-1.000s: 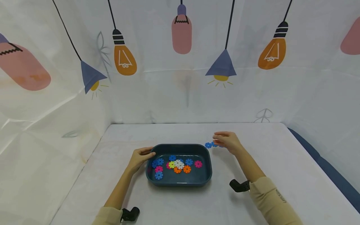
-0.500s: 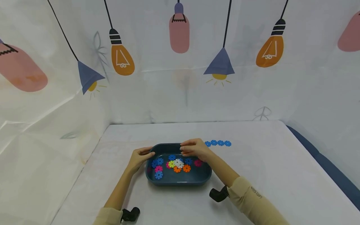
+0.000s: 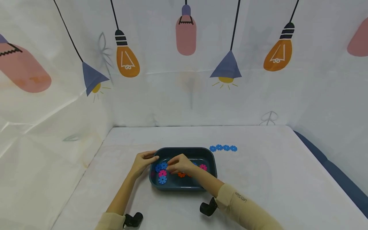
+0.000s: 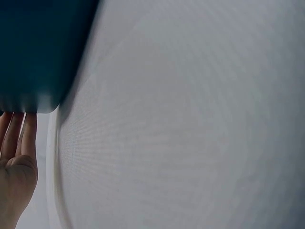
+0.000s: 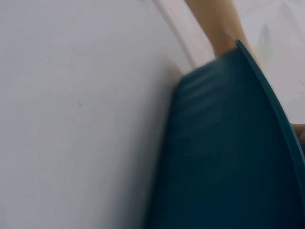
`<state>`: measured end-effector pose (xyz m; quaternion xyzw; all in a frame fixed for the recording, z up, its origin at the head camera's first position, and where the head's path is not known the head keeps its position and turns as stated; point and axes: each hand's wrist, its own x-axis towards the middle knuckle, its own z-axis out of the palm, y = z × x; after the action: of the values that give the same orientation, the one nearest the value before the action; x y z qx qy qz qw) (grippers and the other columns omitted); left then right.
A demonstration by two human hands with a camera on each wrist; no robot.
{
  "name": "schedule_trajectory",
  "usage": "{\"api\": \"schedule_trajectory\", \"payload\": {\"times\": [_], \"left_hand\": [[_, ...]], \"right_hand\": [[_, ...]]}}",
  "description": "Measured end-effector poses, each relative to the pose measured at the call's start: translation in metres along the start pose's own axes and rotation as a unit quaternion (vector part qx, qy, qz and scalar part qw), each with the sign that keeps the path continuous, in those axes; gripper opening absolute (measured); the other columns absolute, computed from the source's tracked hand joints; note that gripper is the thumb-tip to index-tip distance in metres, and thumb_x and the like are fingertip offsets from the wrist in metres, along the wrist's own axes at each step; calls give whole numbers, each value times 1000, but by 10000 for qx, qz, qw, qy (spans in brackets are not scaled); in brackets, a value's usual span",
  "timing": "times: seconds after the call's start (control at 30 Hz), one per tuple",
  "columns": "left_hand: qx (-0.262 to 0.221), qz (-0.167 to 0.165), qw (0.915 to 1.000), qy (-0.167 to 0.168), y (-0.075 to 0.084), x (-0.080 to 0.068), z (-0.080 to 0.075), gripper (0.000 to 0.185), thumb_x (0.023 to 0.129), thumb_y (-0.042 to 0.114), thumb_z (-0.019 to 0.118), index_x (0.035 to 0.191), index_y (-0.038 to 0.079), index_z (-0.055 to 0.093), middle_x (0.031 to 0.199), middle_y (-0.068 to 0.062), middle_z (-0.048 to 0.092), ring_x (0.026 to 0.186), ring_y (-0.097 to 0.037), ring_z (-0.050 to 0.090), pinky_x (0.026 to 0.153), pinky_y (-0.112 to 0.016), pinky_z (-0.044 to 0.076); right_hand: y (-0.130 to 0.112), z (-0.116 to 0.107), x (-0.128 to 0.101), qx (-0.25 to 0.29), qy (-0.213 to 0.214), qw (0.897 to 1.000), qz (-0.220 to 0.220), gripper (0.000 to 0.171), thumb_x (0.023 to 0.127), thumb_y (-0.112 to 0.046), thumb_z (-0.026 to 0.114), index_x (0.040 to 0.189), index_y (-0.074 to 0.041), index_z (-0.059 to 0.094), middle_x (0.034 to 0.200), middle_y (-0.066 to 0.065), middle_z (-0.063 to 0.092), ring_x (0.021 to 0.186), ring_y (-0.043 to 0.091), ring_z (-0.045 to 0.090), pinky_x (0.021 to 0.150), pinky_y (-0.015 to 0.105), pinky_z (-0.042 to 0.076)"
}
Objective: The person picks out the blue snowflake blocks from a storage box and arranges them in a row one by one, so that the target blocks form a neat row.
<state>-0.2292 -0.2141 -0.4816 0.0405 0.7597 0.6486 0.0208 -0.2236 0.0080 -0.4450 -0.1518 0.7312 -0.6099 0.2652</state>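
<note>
Low in the centre of the head view, our left hand point(image 3: 142, 162) rests on the left rim of the dark blue tray point(image 3: 209, 159), its grip loosely curled over the edge. Our right hand point(image 3: 179, 164) reaches inside the tray over the coloured gear discs point(image 3: 162, 174), fingertips drawn together; we cannot tell whether that grip holds one. To the upper right, a row of four blue discs point(image 3: 223, 148) lies on the white bench point(image 3: 258, 179).

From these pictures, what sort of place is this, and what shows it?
Probably a staged tabletop play or recording corner: a white table, a printed lamp-pattern backdrop hung round it, and a dark tray of coloured toy gears.
</note>
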Motion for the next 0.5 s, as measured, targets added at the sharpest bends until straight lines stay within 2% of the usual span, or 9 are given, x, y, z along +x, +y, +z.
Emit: {"api": "schedule_trajectory", "payload": {"times": [0.23,0.5], "left_hand": [[-61,75,9999,-92,1,0,0,40,85,12,69,119,-7,60,112,-20,65,93,-12,65,81,-24,52],[-104,173,9997,-132,1,-1,-1,41,85,12,69,120,-7,59,114,-21,64,95,-11,65,82,-25,52]], "right_hand": [[2,24,9,-80,120,9991,387,32,79,9,68,108,17,61,95,18,66,82,26,68,71,32,57],[-1,44,16,541,332,9955,709,31,77,13,67,107,18,61,91,21,67,85,31,69,71,31,56]]}}
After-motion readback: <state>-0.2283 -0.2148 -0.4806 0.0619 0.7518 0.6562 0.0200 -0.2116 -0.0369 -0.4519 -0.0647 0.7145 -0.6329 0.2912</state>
